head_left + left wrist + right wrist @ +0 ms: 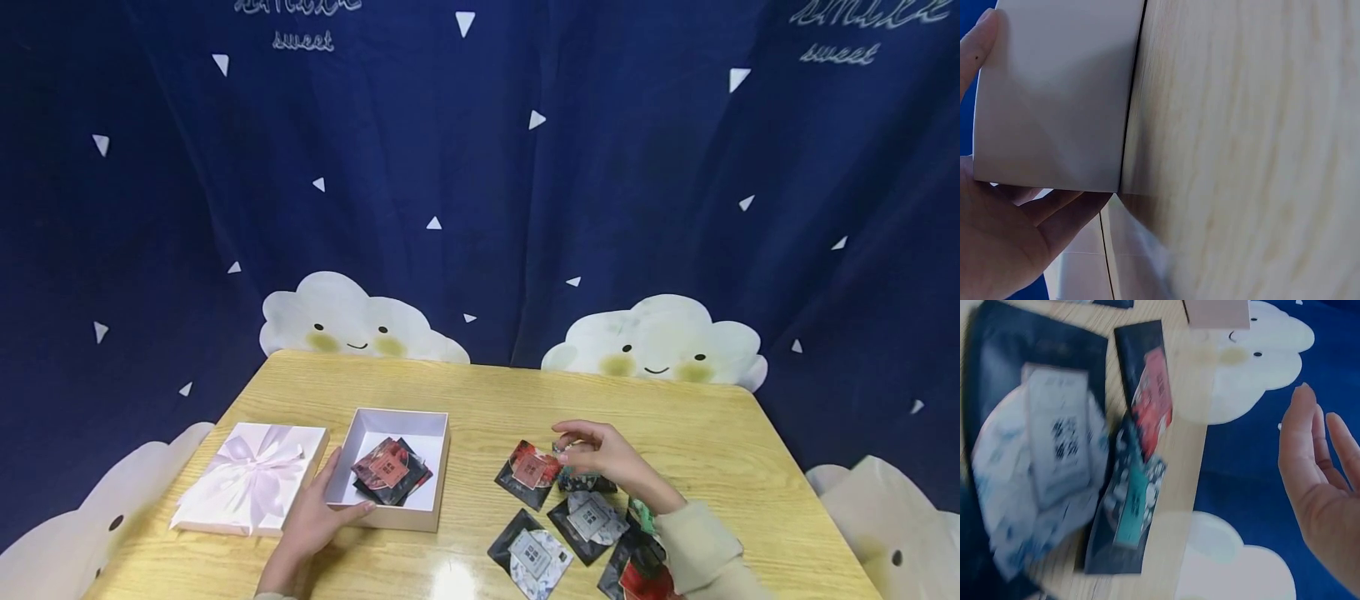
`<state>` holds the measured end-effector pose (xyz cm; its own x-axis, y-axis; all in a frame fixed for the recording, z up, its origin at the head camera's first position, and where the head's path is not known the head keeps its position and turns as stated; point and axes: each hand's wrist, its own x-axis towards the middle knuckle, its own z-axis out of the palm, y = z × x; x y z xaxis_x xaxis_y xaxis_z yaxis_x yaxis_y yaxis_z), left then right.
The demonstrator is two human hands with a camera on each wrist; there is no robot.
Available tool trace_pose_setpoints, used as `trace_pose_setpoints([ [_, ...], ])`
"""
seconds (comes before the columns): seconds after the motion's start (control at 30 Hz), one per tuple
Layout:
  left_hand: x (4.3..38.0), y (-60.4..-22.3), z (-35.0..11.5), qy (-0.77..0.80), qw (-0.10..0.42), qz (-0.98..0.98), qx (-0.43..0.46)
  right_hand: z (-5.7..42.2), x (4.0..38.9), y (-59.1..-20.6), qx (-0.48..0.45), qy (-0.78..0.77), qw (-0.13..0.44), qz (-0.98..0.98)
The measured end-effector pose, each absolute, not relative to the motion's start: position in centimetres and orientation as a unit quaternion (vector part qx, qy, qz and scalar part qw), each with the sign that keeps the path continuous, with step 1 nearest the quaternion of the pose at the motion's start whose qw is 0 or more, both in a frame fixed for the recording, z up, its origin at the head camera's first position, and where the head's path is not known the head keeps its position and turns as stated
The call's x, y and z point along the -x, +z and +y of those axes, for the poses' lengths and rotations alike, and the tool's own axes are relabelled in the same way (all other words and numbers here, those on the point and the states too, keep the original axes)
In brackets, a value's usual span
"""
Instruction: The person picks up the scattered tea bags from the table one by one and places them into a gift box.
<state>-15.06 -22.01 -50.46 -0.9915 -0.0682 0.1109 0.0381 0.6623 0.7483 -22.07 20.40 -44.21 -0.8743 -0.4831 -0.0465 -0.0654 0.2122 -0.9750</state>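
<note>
- Over the cluster of sachets on the surface [465, 417], my right hand [607, 458] hangs with fingers loosely bent and, as far as I can see, nothing between them; the teal sachet [1134, 506] lies below.
- That teal sachet meets or overlaps the red-labelled sachet [1155, 381], I cannot tell which, so lifting one could drag the other; both look thin and slick, so my fingertips might slip.
- My sleeve [697, 537] sits right by the green sachet [642, 512]; a low sweep of the arm could shove it askew.
- My left hand [315, 521] holds the near left corner of the open gift box [405, 521], thumb across the top of the front wall, fingers along the left side. An uneven push there could slide the box or knock the ribboned lid [217, 500] just beside it.
- Inside the box, the small pile of sachets [388, 467] lies crooked, a red label uppermost; anything dropped on it would probably slither sideways.
- The sachets look flat, squarish and mostly black, each with a printed patch and a label: red, teal or green, and pale grey on the pale-patterned sachet [531, 554] nearest me. The labels' dark characters are too small to read.
</note>
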Motion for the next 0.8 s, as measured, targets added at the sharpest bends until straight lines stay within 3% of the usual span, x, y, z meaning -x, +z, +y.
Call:
trace_pose_setpoints([
  [0.6,15.1,-50.2,-22.0,-0.409,0.061,-0.910,-0.009,26.8,20.7,-45.6,0.147,-0.544,0.109,0.819],
  [0.8,15.0,-50.2,-22.0,-0.411,0.057,-0.910,-0.011,28.8,20.5,-46.7,0.128,-0.516,0.113,0.839],
])
